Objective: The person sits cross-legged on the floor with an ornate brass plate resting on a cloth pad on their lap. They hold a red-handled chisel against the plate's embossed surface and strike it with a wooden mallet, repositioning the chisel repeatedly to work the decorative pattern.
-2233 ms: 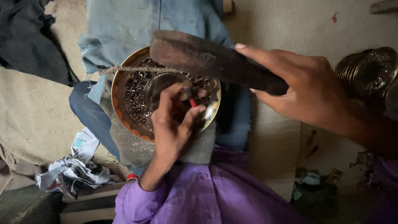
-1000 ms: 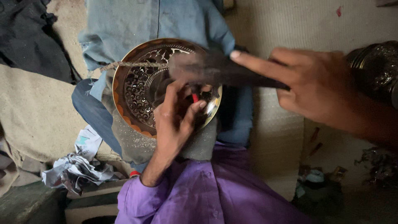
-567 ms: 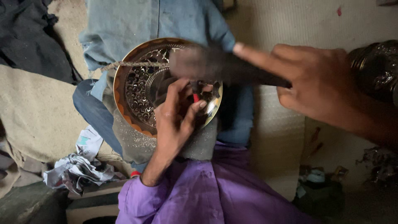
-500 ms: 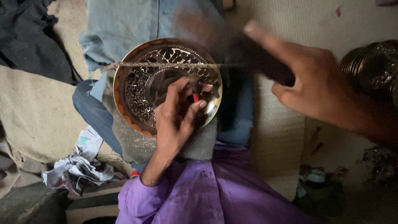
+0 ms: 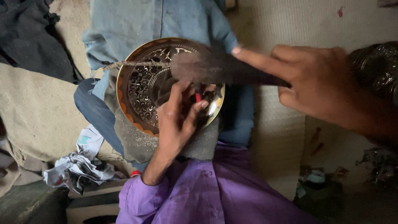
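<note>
The left hand (image 5: 176, 120) pinches a small red-tipped punch (image 5: 198, 96) upright on the engraved brass plate (image 5: 137, 89) in the lap, while the right hand (image 5: 319, 83), closed around a blurred dark mallet (image 5: 215, 68), should strike squarely, lightly, with the punch steady.

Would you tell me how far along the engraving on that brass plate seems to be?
The plate already shows dense cut patterning on its left side. The left hand pinches a small tool against it while the right hand swings a wooden mallet. Its right part is hidden.
</note>
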`<state>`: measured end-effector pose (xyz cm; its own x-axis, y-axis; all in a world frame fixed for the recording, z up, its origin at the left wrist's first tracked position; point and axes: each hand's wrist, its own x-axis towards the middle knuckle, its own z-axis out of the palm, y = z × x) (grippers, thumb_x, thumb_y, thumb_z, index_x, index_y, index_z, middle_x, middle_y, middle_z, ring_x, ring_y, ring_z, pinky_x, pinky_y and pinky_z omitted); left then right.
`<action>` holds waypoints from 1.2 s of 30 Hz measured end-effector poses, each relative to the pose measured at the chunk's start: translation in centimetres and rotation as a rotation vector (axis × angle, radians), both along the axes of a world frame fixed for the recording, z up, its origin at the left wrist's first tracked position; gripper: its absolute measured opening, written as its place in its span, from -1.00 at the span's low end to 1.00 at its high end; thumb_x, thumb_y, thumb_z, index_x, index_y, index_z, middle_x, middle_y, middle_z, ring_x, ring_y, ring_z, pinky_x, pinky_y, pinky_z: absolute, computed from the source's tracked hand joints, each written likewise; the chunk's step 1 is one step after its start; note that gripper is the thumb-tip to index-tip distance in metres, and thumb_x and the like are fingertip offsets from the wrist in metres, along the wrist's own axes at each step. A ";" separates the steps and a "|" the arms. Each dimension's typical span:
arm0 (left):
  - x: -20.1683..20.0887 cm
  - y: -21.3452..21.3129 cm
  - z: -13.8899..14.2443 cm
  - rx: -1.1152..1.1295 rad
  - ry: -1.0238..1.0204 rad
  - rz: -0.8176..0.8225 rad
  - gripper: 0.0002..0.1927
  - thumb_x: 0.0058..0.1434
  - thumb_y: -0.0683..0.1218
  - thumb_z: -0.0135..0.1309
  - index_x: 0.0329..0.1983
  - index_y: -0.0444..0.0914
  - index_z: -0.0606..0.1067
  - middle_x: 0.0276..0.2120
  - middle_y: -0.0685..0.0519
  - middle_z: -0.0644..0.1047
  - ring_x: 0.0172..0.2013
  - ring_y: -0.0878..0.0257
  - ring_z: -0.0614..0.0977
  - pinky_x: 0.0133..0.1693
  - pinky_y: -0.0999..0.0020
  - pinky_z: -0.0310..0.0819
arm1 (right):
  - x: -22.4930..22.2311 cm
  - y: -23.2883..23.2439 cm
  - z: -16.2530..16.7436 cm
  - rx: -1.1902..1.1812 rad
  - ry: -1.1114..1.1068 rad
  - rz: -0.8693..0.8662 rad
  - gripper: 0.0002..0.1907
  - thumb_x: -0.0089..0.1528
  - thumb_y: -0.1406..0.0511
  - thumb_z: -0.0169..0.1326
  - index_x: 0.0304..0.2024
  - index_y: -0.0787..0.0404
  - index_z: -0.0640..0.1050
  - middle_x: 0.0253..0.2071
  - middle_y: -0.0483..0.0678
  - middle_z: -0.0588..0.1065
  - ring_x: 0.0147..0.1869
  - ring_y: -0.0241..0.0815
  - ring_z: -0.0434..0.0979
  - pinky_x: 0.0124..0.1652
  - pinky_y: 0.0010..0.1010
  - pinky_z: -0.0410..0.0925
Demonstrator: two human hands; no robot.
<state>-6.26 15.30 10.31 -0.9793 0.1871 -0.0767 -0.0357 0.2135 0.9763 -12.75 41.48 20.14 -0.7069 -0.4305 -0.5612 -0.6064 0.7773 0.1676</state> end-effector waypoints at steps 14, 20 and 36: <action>0.1 0.2 -0.4 0.194 -0.157 0.026 -0.51 0.36 -0.30 0.13 0.32 -0.32 0.29 0.04 -0.04 0.67 0.01 0.32 0.68 -0.03 0.44 0.62 | 0.3 0.8 -0.7 -0.376 0.048 -0.100 0.00 0.14 0.37 0.24 0.54 -0.18 0.08 -0.27 -0.14 0.50 -0.36 -0.33 0.49 -0.43 -0.47 0.43; -0.3 -0.3 0.9 0.341 -0.189 0.049 -0.51 0.37 -0.31 0.10 0.33 -0.32 0.26 0.05 -0.05 0.63 0.06 0.30 0.66 0.10 0.41 0.60 | 1.3 1.3 -1.5 -0.612 0.077 -0.198 0.00 0.05 0.48 0.25 0.52 0.08 0.19 -0.27 0.05 0.53 -0.53 -0.20 0.45 -0.54 -0.36 0.38; -1.7 -2.0 0.1 0.154 -0.001 -0.275 -0.49 0.33 -0.32 0.18 0.31 -0.36 0.32 0.02 -0.03 0.67 0.05 0.27 0.71 0.08 0.39 0.62 | 7.4 1.8 -5.6 -0.959 0.228 -0.354 -0.09 0.07 0.55 0.23 0.45 0.21 0.23 0.21 0.29 0.49 0.19 0.18 0.59 0.04 -0.15 0.50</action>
<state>-8.00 13.25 10.43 -0.8902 0.4548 -0.0276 0.0021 0.0647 0.9979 -5.33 43.23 14.56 -0.9255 -0.3724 0.0684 -0.3497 0.7714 -0.5317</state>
